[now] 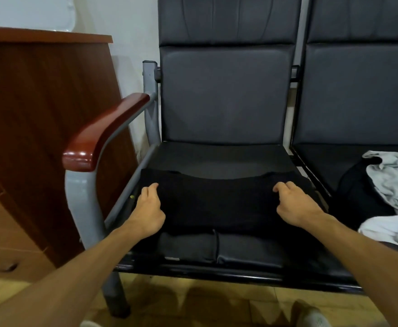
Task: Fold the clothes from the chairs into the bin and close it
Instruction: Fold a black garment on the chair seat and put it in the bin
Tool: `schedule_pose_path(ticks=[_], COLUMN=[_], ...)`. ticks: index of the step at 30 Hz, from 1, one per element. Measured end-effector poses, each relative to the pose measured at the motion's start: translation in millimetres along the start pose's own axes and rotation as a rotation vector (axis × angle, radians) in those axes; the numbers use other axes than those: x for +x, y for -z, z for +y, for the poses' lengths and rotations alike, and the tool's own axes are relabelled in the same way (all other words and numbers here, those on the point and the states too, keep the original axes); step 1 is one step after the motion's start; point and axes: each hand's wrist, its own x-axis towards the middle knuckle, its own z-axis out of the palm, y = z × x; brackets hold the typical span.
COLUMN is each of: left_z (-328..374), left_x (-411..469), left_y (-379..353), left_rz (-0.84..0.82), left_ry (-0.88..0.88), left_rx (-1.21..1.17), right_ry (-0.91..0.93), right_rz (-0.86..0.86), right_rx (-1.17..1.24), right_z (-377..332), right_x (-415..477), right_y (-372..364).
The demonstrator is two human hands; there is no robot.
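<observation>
- Nearest, two bare forearms reached in from the near edge over a tiled floor.
- The left hand (149, 207) and the right hand (297, 205) rested on a black garment (216, 204), one near each end. The fingers of both were curled close together and appeared to pinch the cloth.
- The black garment lay flat on the near half of the left chair seat (216, 159). Its long axis ran left to right, and its far edge faced the backrest. A narrower folded layer showed at its near side.
- On the right seat (330, 159), a grey garment (396, 182) and a white garment (389, 228) lay crumpled, over something dark.
- The task looked partly done: one piece was mid-fold and the heap was unfolded. No bin was in view, so packing and closing likely remained.
- Far left stood a wooden desk (40, 102).
</observation>
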Motion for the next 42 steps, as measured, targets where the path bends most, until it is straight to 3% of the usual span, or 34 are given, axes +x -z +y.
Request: schedule_pose_path(ticks=[4,9,16,18,22,25,29,32,34,36,39,42], left_z=[-10.4,-20.8,-10.2,-2.7,5.1,6.7,8.6,5.7,2.3,-3.4,-18.7,-29.0], left_x=[-5.6,1.2,3.1,2.2,-3.9,-10.3,-22.2,-31.9,-34.0,-32.9,-25.4,-22.3], left_y=[-4.9,2.5,3.5,1.8,1.3,5.9,19.3,30.8,34.7,37.2,36.5,34.0], left_rz=[-0.120,-0.227,-0.160,-0.209,-0.396,-0.454,-0.597,-0.676,-0.573,-0.317,0.061,0.104], left_ry=[-0.106,-0.141,-0.102,-0.057,-0.007,-0.005,-0.030,-0.045,-0.048,-0.067,0.015,0.221], left_rx=[0.273,0.551,0.449,0.446,0.497,0.492,0.496,0.418,0.276,0.158,0.226,0.320], right_ry=[0.079,0.148,0.070,0.090,0.200,0.153,0.102,0.123,0.131,0.118,0.086,0.035], right_rz=[-0.178,-0.171,-0.063,-0.043,-0.219,-0.403,-0.648,-0.725,-0.742,-0.736,-0.671,-0.469], right_rx=[-0.134,-0.196,-0.164,-0.084,0.029,0.035,-0.015,-0.129,-0.161,-0.137,-0.059,0.062], right_z=[25.8,45.3,21.8,1.8,-42.7,-63.3,-66.3,-69.9,-75.5,-78.7,-81.0,-82.5], right_x=[-8.3,-6.7,0.3,1.4,1.4,0.3,0.4,-1.3,-4.7,-5.6,-6.9,-6.7], right_y=[-18.8,-20.6,-9.9,-7.1,-9.7,-11.4,-5.9,5.1,10.1,10.9,11.4,8.1])
